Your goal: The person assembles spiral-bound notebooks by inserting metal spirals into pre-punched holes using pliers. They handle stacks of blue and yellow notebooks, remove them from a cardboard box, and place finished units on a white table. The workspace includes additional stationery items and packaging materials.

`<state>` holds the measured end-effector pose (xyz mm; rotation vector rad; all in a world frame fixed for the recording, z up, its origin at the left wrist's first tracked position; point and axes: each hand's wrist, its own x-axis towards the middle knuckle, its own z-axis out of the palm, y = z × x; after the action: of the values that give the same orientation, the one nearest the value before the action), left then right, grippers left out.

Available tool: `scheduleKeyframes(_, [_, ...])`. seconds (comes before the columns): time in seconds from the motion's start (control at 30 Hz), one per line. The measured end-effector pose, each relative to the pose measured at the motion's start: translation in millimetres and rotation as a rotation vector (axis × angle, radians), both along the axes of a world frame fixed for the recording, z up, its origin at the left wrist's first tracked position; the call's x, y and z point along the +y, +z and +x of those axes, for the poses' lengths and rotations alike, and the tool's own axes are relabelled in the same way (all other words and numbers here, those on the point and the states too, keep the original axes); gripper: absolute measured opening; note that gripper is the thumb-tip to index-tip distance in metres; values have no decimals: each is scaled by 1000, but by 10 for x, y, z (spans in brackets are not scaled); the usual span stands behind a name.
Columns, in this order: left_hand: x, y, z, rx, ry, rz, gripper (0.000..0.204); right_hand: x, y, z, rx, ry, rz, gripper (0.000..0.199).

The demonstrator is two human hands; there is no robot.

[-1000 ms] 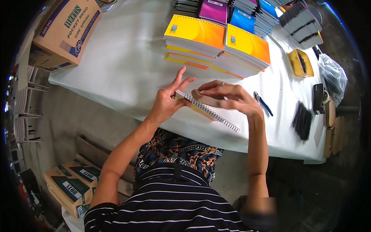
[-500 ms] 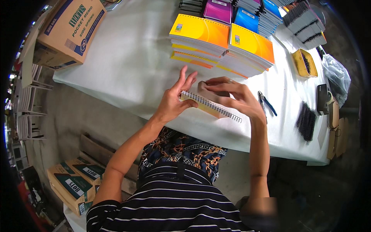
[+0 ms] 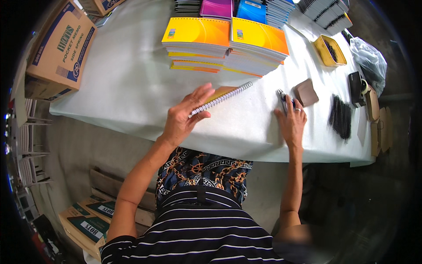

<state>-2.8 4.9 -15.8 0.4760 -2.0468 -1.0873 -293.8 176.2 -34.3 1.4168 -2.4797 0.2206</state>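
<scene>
My left hand point(image 3: 183, 115) grips a small spiral notebook point(image 3: 222, 97) at its near end, thumb on one side and fingers on the other. The wire coil runs along the notebook's upward edge and sticks out past the far right end; part of a yellow cover shows behind it. On the tabletop to the right, my right hand point(image 3: 292, 121) has its fingers closed around a pair of pliers point(image 3: 281, 96), jaws pointing away from me. Just beyond those fingers lies a flat brown block point(image 3: 306, 93). A bunch of black wire coils point(image 3: 340, 117) rests farther right.
Stacks of yellow-orange notebooks point(image 3: 198, 35) stand ahead, with purple point(image 3: 216, 8) and blue point(image 3: 252, 11) ones behind. A yellow tub point(image 3: 329, 50) of small dark pieces sits at the right. A cardboard box point(image 3: 61, 48) occupies the table's left end; more cartons point(image 3: 88, 224) are lower left.
My right hand has left the notebook and moved right onto the pliers. The brown block it held now lies on the table. The notebook's coil end has swung up and away from me.
</scene>
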Motion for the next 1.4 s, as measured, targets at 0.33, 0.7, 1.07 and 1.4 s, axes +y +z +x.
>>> scheduleKeyframes(0.33, [297,-129,-180,-200,189,-393,59,34,649,1306,-437,456,-301,44])
scheduleKeyframes(0.7, [354,74,-214,-224,275,-478,62,-30,655,1391,-442,595,-224,37])
scheduleKeyframes(1.07, [-14,280,514,-366,453,-673,59,-383,937,521,-664,383,38,23])
scheduleKeyframes(1.4, [-965,191,1289,-1070,505,-376,86,-1867,901,1157,79,724,-436,34])
